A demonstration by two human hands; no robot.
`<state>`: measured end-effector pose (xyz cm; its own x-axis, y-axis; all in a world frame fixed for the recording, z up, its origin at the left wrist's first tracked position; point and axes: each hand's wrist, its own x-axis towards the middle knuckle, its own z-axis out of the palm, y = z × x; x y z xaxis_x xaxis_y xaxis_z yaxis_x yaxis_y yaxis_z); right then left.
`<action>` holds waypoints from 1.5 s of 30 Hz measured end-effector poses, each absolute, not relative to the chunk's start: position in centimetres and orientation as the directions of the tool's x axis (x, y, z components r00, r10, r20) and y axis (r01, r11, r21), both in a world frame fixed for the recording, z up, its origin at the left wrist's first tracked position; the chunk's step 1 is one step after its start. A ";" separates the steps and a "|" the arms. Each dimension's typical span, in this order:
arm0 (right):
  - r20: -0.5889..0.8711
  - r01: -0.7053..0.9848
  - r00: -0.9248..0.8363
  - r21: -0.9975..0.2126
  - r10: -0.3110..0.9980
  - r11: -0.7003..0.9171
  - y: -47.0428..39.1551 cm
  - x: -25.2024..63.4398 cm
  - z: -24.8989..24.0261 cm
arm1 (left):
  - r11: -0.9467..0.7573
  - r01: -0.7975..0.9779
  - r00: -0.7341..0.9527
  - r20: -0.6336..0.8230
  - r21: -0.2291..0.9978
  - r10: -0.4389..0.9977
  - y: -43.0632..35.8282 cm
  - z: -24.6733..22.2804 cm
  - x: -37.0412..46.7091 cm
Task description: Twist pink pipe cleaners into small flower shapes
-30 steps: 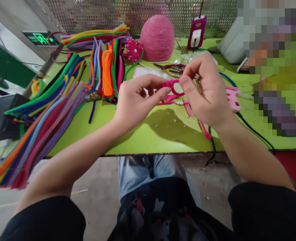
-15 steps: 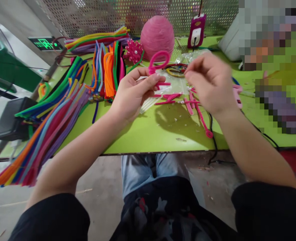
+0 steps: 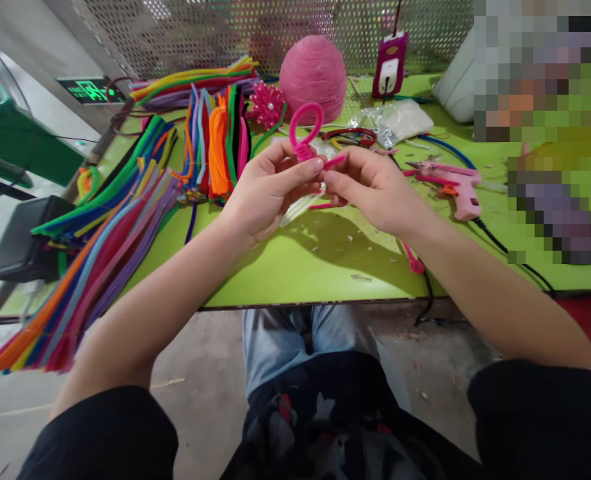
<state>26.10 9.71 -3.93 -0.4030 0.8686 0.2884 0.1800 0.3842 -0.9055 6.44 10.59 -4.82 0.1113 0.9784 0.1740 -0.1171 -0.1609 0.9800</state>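
A pink pipe cleaner (image 3: 306,127), bent into a loop with a twisted base, stands up from between the thumb and fingers of my left hand (image 3: 275,180). My right hand (image 3: 370,183) pinches its straight end just to the right, the two hands almost touching. Both hands are closed on it above the green table. Beneath and behind them lie clear glue sticks (image 3: 300,208) and short pink pieces, partly hidden. A curled pink pipe cleaner (image 3: 415,264) lies under my right wrist.
Bundles of coloured pipe cleaners (image 3: 120,233) lie at the left. Behind are a pink ball (image 3: 313,77), a pink beaded flower (image 3: 267,105) and a power socket (image 3: 390,67). A pink glue gun (image 3: 463,190) with a black cord rests at the right.
My right hand has come left and down from above the glue gun area and now pinches the pipe cleaner's end. The loop has turned slightly upright in my left hand.
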 end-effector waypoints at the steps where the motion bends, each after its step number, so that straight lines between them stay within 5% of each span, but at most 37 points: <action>1: 0.281 0.162 -0.411 -0.914 0.867 0.373 9.7 26.1 -3.9 | -0.167 -0.107 0.120 0.180 0.980 0.976 10.6 -4.8 6.4; 10: 0.291 0.210 -0.415 -0.891 0.862 0.402 9.2 26.4 -2.9 | -0.050 -0.154 0.132 0.071 0.987 0.989 10.4 -3.6 6.1; 28: 0.214 0.402 -0.563 -0.772 0.798 0.491 9.9 29.7 -1.9 | -0.118 -0.107 0.138 0.132 0.987 0.982 11.9 -3.0 4.1; 32: 0.165 0.516 -0.596 -0.671 0.786 0.533 9.8 30.1 -1.6 | -0.152 -0.092 0.114 0.162 0.984 0.980 11.5 -3.3 4.5; 36: 0.344 0.565 -0.538 -0.530 0.769 0.633 9.9 29.6 -2.0 | -0.270 -0.008 0.114 0.269 0.963 0.956 11.3 -4.1 4.9; 45: 0.369 0.347 -0.468 -0.759 0.803 0.551 8.8 26.1 -3.3 | -0.244 -0.063 0.135 0.250 0.968 0.959 10.5 -4.3 6.2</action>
<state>26.13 8.78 -3.30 -0.4679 0.8031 0.3690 0.3469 0.5508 -0.7591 6.25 10.53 -4.31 0.1349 0.9588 0.2501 -0.0634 -0.2435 0.9678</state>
